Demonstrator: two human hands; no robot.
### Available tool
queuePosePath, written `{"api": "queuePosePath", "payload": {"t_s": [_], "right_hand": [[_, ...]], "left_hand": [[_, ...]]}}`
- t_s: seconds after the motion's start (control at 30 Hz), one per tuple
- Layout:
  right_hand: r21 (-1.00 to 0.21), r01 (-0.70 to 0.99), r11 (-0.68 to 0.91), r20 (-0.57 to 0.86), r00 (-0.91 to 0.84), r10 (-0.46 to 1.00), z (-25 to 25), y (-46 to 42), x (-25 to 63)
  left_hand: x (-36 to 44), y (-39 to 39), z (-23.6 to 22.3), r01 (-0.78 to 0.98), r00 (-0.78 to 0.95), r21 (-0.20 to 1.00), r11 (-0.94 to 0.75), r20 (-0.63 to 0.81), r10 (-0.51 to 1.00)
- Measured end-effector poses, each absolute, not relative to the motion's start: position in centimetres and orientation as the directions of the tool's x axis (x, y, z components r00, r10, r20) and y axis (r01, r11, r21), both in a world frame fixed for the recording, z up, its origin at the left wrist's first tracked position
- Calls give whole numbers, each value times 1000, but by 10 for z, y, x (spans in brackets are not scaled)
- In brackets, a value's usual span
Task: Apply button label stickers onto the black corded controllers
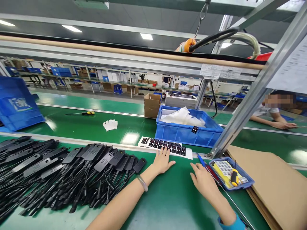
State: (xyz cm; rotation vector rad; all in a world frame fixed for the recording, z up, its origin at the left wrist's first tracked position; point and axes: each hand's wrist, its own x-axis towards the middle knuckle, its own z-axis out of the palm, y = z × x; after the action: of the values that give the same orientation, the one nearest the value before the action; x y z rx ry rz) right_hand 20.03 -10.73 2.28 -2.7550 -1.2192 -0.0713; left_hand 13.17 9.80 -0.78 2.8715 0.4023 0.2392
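We note our left hand [163, 162], fingers spread at the black labels [174, 147] before the blue bin [183, 133], where sideways drag could skew them; right hand [203, 179] empty, fingers parted.

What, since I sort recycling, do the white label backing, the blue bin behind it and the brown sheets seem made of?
White label backing: probably paper; thin and flat, perhaps coated. Blue bin: likely moulded plastic, given its ribbed, slightly glossy walls. Brown sheets: apparently cardboard, matte and tan, stacked flat.
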Motion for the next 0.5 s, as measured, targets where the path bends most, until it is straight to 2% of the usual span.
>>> {"api": "queuePosePath", "payload": {"t_s": [0.27,0.5], "right_hand": [[-310,715,-627,161,689,707,12,-45,261],[-481,675,-559,216,709,671,-7,-27,270]], "left_hand": [[82,75,-20,347,916,145,-926,157,368],[74,70,-17,377,903,156,-913,156,400]]}}
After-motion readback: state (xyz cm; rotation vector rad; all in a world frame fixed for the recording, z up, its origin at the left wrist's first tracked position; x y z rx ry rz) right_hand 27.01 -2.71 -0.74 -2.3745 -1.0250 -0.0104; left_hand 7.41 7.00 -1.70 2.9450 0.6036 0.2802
